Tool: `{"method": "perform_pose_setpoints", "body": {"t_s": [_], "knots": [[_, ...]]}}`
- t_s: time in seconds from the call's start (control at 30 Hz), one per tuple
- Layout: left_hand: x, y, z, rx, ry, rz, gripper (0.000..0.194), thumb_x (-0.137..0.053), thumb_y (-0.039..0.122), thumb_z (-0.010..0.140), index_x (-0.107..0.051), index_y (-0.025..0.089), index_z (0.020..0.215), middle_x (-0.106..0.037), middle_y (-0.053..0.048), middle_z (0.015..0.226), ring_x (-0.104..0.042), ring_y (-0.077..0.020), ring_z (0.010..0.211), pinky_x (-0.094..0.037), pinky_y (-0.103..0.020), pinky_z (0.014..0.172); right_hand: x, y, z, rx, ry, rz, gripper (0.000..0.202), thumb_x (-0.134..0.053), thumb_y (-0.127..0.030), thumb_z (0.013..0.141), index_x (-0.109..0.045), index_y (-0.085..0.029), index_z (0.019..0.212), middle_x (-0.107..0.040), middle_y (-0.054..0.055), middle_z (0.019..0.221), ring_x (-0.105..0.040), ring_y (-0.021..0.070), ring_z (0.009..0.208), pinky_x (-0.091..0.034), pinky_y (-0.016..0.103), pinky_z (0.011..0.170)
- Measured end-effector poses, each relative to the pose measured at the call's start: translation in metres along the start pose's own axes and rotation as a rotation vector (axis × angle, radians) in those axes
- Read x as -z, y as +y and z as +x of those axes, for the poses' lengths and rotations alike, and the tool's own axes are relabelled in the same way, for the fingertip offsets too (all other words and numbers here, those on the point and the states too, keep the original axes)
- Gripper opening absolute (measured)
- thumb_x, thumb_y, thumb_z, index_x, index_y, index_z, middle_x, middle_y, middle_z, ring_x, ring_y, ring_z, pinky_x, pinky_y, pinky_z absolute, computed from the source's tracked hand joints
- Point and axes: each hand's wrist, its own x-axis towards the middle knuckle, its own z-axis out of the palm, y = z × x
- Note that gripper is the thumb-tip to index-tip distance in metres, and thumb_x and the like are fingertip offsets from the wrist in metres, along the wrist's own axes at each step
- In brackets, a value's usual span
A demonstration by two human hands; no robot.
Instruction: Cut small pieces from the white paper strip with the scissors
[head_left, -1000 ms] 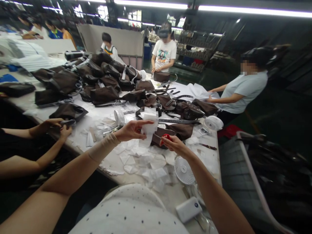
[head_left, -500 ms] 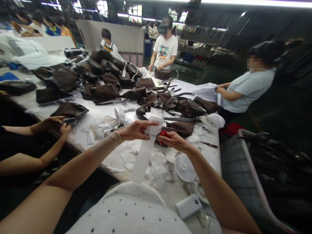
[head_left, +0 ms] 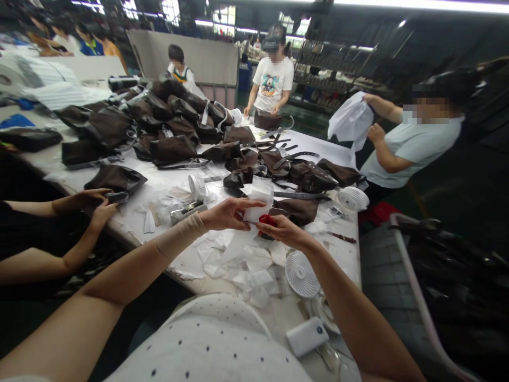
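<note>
My left hand (head_left: 228,214) pinches a small stack of thin white paper sheets (head_left: 259,196) between thumb and fingers, above the near part of the table. Close beside it on the right, my right hand (head_left: 285,231) is closed around red-handled scissors (head_left: 265,220). Their blades point left toward the lower edge of the paper and are mostly hidden. Beneath both hands, loose white paper pieces (head_left: 258,260) lie scattered over the table. A brown bag (head_left: 298,211) rests just beyond my right hand.
Brown bags (head_left: 170,148) are heaped across the table (head_left: 186,273). Small white fans (head_left: 303,274) and a white power bank (head_left: 307,337) stand or lie near my right arm. At left, a co-worker's hands (head_left: 104,209) hold a bag. A grey bin (head_left: 385,276) stands at right.
The long white strip that hung below my hands toward my lap no longer shows there. Both hands have shifted slightly right. The co-worker at right has raised a white sheet off the table.
</note>
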Motion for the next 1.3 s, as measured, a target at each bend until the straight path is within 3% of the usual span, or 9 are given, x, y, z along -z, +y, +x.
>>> {"method": "perform_pose_setpoints", "body": {"t_s": [0.17, 0.3, 0.47, 0.63, 0.73, 0.83, 0.97, 1.13, 1.3], "knots": [[-0.002, 0.001, 0.000, 0.025, -0.001, 0.002, 0.068, -0.073, 0.016, 0.072, -0.050, 0.017, 0.137, -0.056, -0.016, 0.131, -0.062, -0.0142, 0.083, -0.051, -0.018, 0.062, -0.002, 0.002, 0.001, 0.012, 0.029, 0.000, 0.046, -0.063, -0.057, 0.077, -0.063, -0.013, 0.065, -0.044, -0.003, 0.056, -0.033, 0.0079, 0.053, -0.025, 0.024, 0.051], [0.000, 0.000, -0.003, 0.039, 0.030, -0.046, 0.069, -0.075, 0.019, 0.072, -0.050, 0.016, 0.137, -0.059, -0.015, 0.127, -0.059, -0.0089, 0.072, -0.049, -0.017, 0.059, 0.003, 0.006, -0.009, 0.020, 0.083, 0.030, 0.040, -0.071, -0.052, 0.072, -0.063, -0.013, 0.069, -0.048, -0.004, 0.058, -0.038, 0.0082, 0.055, -0.030, 0.023, 0.053], [0.000, -0.005, -0.005, 0.097, 0.114, -0.123, 0.072, -0.077, 0.022, 0.070, -0.050, 0.015, 0.136, -0.061, -0.014, 0.121, -0.056, -0.0063, 0.065, -0.049, -0.019, 0.058, -0.012, 0.020, -0.015, 0.022, 0.316, 0.161, 0.047, -0.083, -0.044, 0.058, -0.068, -0.013, 0.090, -0.060, 0.000, 0.072, -0.050, 0.0121, 0.065, -0.040, 0.025, 0.061], [-0.001, -0.003, -0.005, 0.060, 0.107, -0.095, 0.069, -0.076, 0.028, 0.072, -0.052, 0.016, 0.135, -0.058, -0.016, 0.129, -0.062, -0.0114, 0.073, -0.052, -0.021, 0.062, -0.037, 0.027, -0.009, 0.134, 0.403, 0.241, 0.034, -0.081, -0.043, 0.061, -0.062, -0.015, 0.067, -0.052, -0.002, 0.060, -0.042, 0.0100, 0.055, -0.037, 0.026, 0.054], [0.000, -0.003, -0.008, -0.001, 0.136, 0.056, 0.063, -0.076, 0.032, 0.072, -0.057, 0.015, 0.130, -0.059, -0.016, 0.128, -0.063, -0.0190, 0.090, -0.052, -0.022, 0.063, -0.026, 0.017, -0.010, 0.236, 0.453, 0.260, 0.029, -0.079, -0.039, 0.067, -0.063, -0.015, 0.068, -0.049, -0.003, 0.058, -0.039, 0.0083, 0.053, -0.033, 0.025, 0.051], [-0.002, -0.006, -0.010, -0.126, 0.198, 0.265, 0.051, -0.076, 0.035, 0.074, -0.065, 0.013, 0.118, -0.069, -0.014, 0.106, -0.061, -0.0154, 0.077, -0.050, -0.023, 0.061, -0.005, 0.003, -0.008, 0.259, 0.543, 0.323, 0.027, -0.079, -0.038, 0.069, -0.064, -0.015, 0.073, -0.040, -0.006, 0.053, -0.029, 0.0055, 0.047, -0.022, 0.023, 0.044], [-0.008, -0.009, -0.011, -0.226, 0.161, 0.400, 0.037, -0.069, 0.035, 0.081, -0.068, 0.012, 0.110, -0.066, -0.008, 0.081, -0.056, -0.0136, 0.068, -0.049, -0.025, 0.063, 0.009, -0.005, 0.004, 0.168, 0.525, 0.448, 0.035, -0.083, -0.037, 0.060, -0.064, -0.015, 0.079, -0.041, -0.006, 0.056, -0.023, 0.0040, 0.045, -0.015, 0.022, 0.042], [-0.014, -0.007, -0.012, -0.202, 0.073, 0.387, 0.022, -0.060, 0.032, 0.087, -0.071, 0.015, 0.097, -0.068, -0.010, 0.090, -0.062, -0.0185, 0.083, -0.051, -0.030, 0.077, 0.004, -0.006, 0.012, 0.028, 0.362, 0.631, 0.033, -0.083, -0.034, 0.061, -0.058, -0.016, 0.072, -0.028, -0.011, 0.047, -0.019, 0.0037, 0.043, -0.018, 0.020, 0.041], [-0.019, -0.011, -0.017, -0.167, 0.136, 0.328, 0.030, -0.070, 0.036, 0.079, -0.067, 0.014, 0.100, -0.066, -0.012, 0.100, -0.061, -0.0238, 0.098, -0.047, -0.038, 0.093, -0.003, -0.003, 0.018, 0.110, 0.591, 0.562, 0.034, -0.085, -0.032, 0.054, -0.061, -0.014, 0.070, -0.045, -0.007, 0.051, -0.029, 0.0039, 0.041, -0.022, 0.020, 0.038]]}}
